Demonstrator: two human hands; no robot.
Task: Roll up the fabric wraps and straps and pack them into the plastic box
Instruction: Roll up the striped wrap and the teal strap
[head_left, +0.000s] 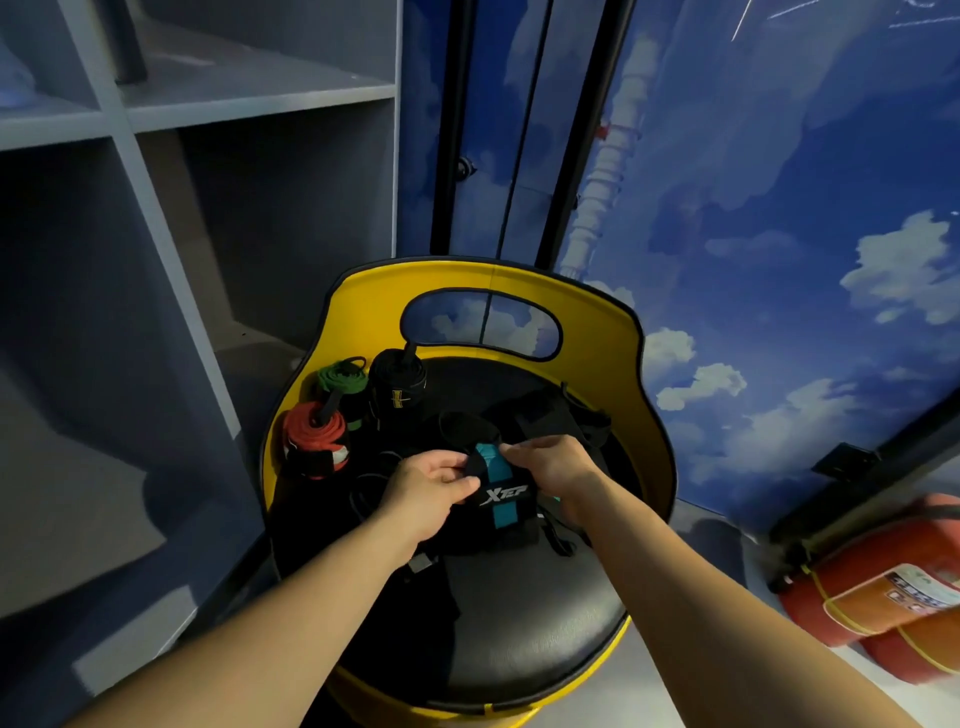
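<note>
Three rolled wraps (332, 415) stand at chair seat (519, 649) left; left hand (431, 488) and right hand (550, 467) pinch black-teal wrap (501, 499) mid-seat, unrolled; loose straps (561, 415) remain; box unseen.

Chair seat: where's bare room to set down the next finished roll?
The near half of the black seat, below the black-and-teal wrap that both hands hold, is bare. The left edge is crowded by the red roll, green roll and black roll.

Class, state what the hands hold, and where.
Both hands, left and right, pinch the black fabric wrap with teal stripe at its upper end.
</note>
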